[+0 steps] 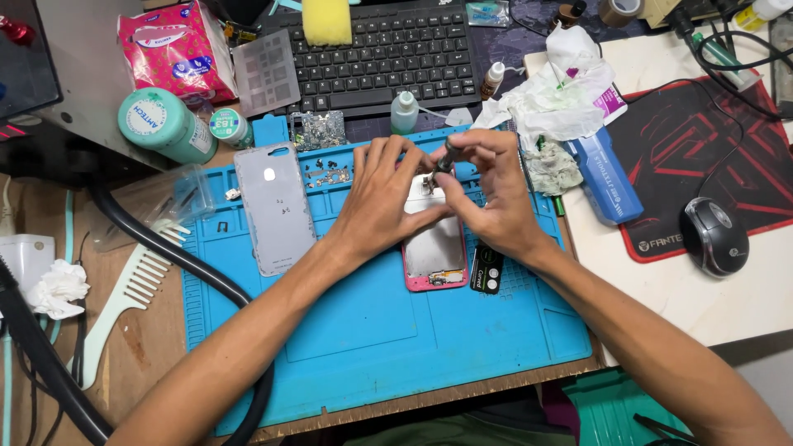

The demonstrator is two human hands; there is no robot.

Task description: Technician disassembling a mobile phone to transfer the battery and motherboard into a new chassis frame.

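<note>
An opened phone with a pink frame [434,258] lies on a blue repair mat [388,330]. My left hand [382,198] rests flat on the phone's upper part and holds it down. My right hand [487,194] grips a small dark screwdriver [447,154], whose tip points down at the top of the phone. A grey phone back cover [274,206] lies on the mat to the left. Small screws and metal parts [330,175] sit in the mat's upper trays. A small black component [486,268] lies just right of the phone.
Behind the mat is a black keyboard [388,54] with a yellow sponge [327,21]. A blue box [605,175], crumpled tissues [549,103], a mouse [714,235] on a red-black pad stand right. A pink tissue pack [175,51], green containers [165,124], a comb [128,297] and black hose [178,260] lie left.
</note>
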